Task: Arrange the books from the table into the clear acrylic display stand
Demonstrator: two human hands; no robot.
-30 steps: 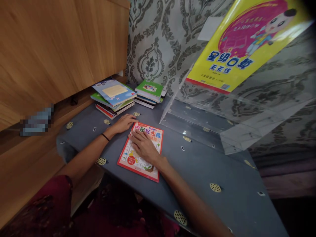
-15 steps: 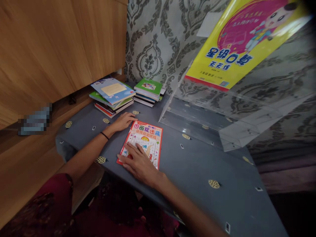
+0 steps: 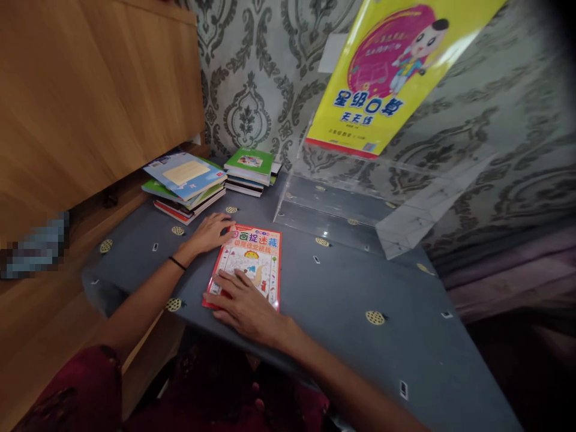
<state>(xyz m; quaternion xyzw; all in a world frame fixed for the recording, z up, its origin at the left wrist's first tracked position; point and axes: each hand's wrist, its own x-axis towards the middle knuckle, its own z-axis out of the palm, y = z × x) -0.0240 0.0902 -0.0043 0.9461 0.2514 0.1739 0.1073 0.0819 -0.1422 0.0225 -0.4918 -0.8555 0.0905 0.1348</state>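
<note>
Red-bordered booklet [image 3: 249,265] lies flat on the grey tablecloth [image 3: 360,300]; right hand [image 3: 245,307] flat, fingers spread, at its 6 o'clock edge, left hand [image 3: 211,232] flat at 10 o'clock. Patterned wallpaper [image 3: 252,90] behind.

Bare forearms, a thin dark band on the left wrist [image 3: 177,263] — dark red, perhaps patterned, clothing [image 3: 67,390].

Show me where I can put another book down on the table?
Bare cloth lies right of the red book, in front of the clear stand. It is crowded at the back left: two stacks, and both hands on the red book.
</note>
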